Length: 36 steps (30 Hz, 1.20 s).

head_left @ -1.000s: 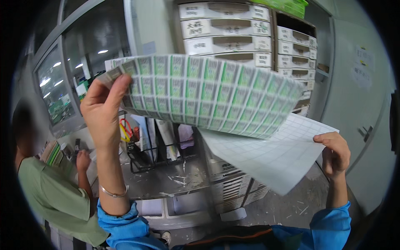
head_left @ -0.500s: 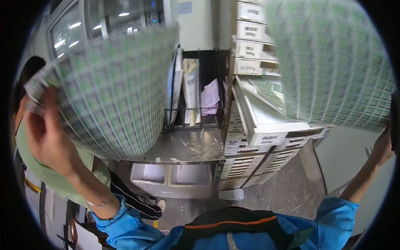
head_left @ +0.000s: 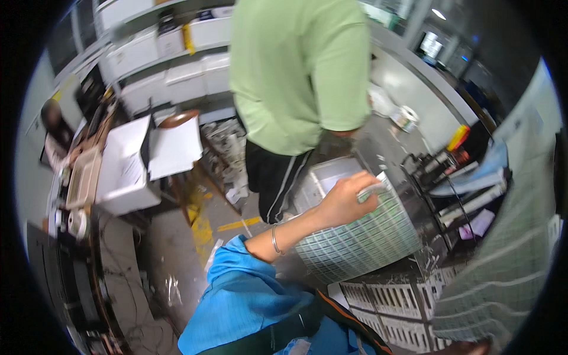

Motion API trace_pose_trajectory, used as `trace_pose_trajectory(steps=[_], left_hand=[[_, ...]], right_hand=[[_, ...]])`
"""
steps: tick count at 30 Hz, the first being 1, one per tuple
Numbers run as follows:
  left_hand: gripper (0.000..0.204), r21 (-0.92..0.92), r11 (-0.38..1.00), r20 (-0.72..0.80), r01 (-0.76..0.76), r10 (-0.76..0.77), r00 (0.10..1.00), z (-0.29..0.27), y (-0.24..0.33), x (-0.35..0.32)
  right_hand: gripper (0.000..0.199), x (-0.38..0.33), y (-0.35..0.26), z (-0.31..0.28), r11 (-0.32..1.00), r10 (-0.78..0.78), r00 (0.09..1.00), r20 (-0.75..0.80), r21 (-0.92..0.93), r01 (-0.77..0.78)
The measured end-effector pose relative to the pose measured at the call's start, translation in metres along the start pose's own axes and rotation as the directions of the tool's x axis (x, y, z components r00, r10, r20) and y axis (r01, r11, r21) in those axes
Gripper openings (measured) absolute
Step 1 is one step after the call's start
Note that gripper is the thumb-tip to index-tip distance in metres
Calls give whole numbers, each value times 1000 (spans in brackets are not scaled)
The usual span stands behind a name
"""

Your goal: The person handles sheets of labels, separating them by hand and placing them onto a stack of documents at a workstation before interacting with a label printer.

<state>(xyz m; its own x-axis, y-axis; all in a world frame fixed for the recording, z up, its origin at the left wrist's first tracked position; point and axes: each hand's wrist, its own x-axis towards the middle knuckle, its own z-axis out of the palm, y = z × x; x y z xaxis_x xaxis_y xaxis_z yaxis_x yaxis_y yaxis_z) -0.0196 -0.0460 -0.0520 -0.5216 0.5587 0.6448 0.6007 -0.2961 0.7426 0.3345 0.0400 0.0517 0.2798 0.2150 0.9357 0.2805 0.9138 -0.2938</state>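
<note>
My left hand [head_left: 349,201] is closed on the upper edge of a sheet of small green printed labels [head_left: 361,245]. The sheet hangs down in a curve, its pale grid lines showing. A second, similar green sheet [head_left: 503,290] is at the right, large, close and smeared by motion. At its lower end is my right hand [head_left: 473,348], blurred and mostly cut off by the picture's lower edge. It appears closed on that sheet; its fingers are largely hidden.
A person in a light green shirt [head_left: 296,71] stands just ahead, beside the metal table [head_left: 408,139]. At right is a black wire rack [head_left: 423,189] with papers. Stacked white boxes [head_left: 384,299] are below. A white bin [head_left: 127,171] and a chair [head_left: 177,118] are at left.
My view has swung left, bringing the person in green to the middle. Both hands still carry the sheets; the right one has dropped toward the lower edge. The open drawer-like box has left view.
</note>
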Motion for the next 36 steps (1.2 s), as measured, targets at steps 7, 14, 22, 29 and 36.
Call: trace_pose_trajectory(steps=[7,14,22,29,36], left_hand=[[26,299,847,-297,440,-356,886,-86,-15,-157],[62,153,439,-757,885,-524,391,-157,101,-282],[22,-186,557,-915,809,-399,65,-274,95,-410],[17,-129,636,-954,760,-289,80,-408,91,-405],[21,472,439,-868,764,382,316,-649,139,-338]], right_hand=[[21,-120,55,76,890,119,633,765,201,-409],[16,-206,-33,161,635,-237,198,951,306,-709],[17,-293,-186,174,464,-280,28,959,161,-871],[18,-330,-311,232,461,-319,147,936,289,-839],[24,-359,-408,272,297,-170,201,965,245,-923]])
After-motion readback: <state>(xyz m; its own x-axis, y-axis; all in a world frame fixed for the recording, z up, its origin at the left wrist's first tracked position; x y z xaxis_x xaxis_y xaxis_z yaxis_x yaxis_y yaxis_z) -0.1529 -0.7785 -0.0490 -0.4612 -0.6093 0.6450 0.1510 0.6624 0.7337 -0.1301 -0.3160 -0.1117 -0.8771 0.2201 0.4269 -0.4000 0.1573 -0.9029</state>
